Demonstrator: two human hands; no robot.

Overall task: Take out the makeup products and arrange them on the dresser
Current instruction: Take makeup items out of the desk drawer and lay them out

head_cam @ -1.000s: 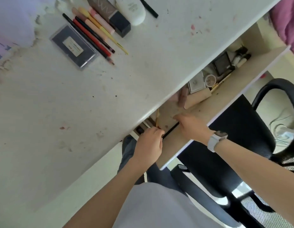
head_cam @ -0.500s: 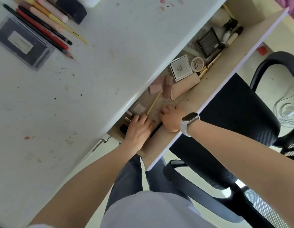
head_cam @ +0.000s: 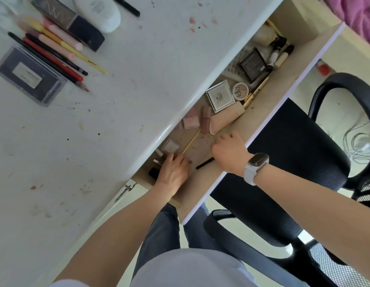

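Yellow and thin, a pencil (head_cam: 191, 141) lies slantwise on the floor of the open drawer (head_cam: 262, 112), its near end just at the fingertips of my left hand (head_cam: 173, 172). I read that hand as palm down with fingers bent and loosely spread over the drawer's left end; whether they actually pinch the pencil I cannot tell. My right hand (head_cam: 229, 153), one watch (head_cam: 255, 166) on its wrist, is curled into a loose fist, and one black pencil (head_cam: 204, 163) pokes out from under it. Just beyond the knuckles lies a beige tube (head_cam: 225, 119). On the dresser top (head_cam: 138, 69) I count one dark palette (head_cam: 31, 75) beside a row of pencils (head_cam: 55, 56).
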